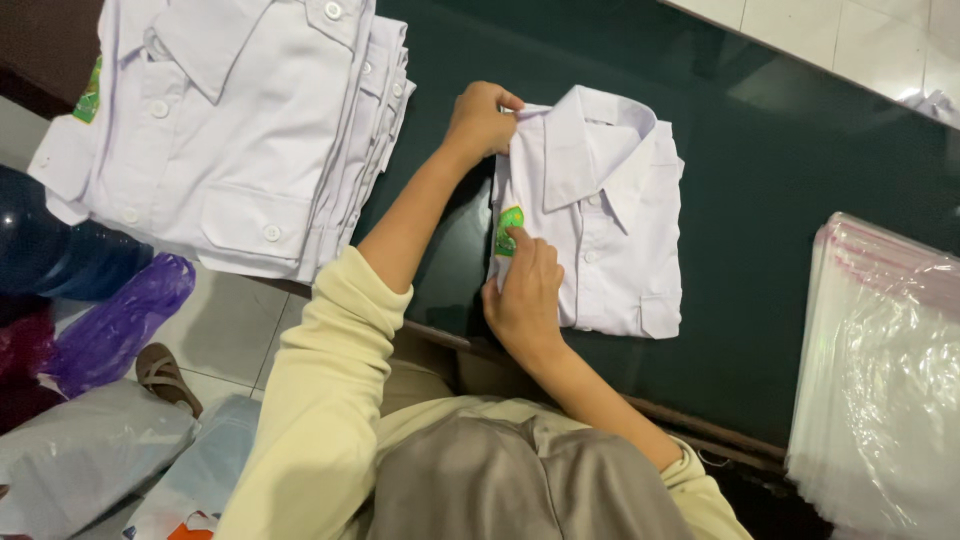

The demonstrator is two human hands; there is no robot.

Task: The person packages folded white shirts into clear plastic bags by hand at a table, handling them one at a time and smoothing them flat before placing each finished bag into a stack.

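while the left hand (482, 120) pinches the folded shirt (590, 210) collar, right hand (525, 290) fingers press its sleeve (1 tug could undo the fold).

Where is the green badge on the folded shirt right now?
In the head view, the green badge sits on the left edge of the folded white shirt at mid-table, right at the right hand's fingertips, below the left hand gripping the shoulder.

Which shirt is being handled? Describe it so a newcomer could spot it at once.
On the dark green table, right of the tall stack of white shirts, one folded white shirt lies alone. The left hand grips its collar edge; the right hand presses its green sleeve patch. Unlike the stack, it is single.
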